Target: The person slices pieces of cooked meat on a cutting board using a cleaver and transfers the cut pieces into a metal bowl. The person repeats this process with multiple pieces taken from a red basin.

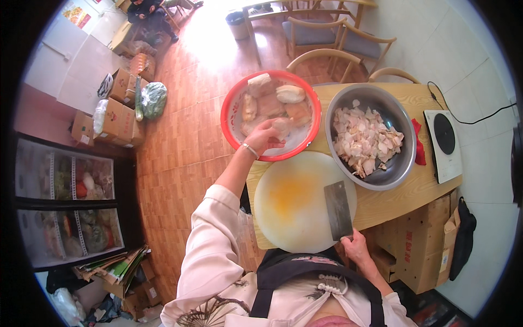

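Observation:
My left hand (pixel 266 135) reaches into a white enamel basin with a red rim (pixel 227 126), its fingers around a pale piece of raw meat (pixel 282 125). Larger chunks of the same meat (pixel 291 94) lie about it in the basin. My right hand (pixel 356 246) grips the handle of a cleaver (pixel 338 210), whose dark blade rests flat on the right side of a round white cutting board (pixel 302 233). A yellow-orange stain marks the board's middle. Beyond the board, a steel bowl (pixel 369 185) holds a heap of sliced pale meat (pixel 365 137).
A white induction cooker (pixel 444 141) with a black cord and a red cloth (pixel 419 143) sit at the right of the wooden table (pixel 380 210). Chairs (pixel 312 34) stand behind. Cartons (pixel 116 118) and a glass-door fridge (pixel 67 200) line the left. A person (pixel 149 14) sits far back.

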The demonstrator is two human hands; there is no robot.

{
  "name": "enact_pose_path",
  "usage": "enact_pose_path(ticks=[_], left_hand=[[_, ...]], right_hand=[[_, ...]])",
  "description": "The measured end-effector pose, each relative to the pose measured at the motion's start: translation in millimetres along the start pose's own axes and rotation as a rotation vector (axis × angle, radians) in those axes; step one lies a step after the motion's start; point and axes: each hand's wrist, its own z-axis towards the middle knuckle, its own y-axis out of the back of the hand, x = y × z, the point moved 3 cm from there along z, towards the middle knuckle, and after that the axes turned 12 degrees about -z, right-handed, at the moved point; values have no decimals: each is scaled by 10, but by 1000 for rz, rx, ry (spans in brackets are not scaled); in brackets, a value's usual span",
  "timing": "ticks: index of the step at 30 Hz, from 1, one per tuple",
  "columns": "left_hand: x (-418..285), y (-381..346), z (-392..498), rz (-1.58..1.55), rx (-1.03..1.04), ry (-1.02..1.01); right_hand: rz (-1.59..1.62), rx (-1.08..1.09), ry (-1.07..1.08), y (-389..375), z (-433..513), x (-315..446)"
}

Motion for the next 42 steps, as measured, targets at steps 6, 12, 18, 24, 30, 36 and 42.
enact_pose_path(ticks=[6, 12, 18, 24, 30, 36, 42], left_hand=[[28, -416, -773, -432, 279, -188], [431, -735, -1199, -387, 157, -234], [964, -999, -1587, -46, 12, -396], [1488, -1226, -1893, 47, -138, -288], [2046, -1077, -1822, -114, -264, -285], [2338, -739, -1628, 616, -524, -317], [2219, -758, -1816, 708, -606, -369]], right_hand=[[-27, -27, 129, -6, 80, -156], [-62, 16, 217, 64, 207, -299], [-169, 25, 326, 252, 146, -338], [-293, 53, 360, 373, 149, -504], [-231, 61, 438, 448, 137, -492], [-300, 13, 524, 464, 128, -206], [-406, 5, 534, 283, 279, 46]])
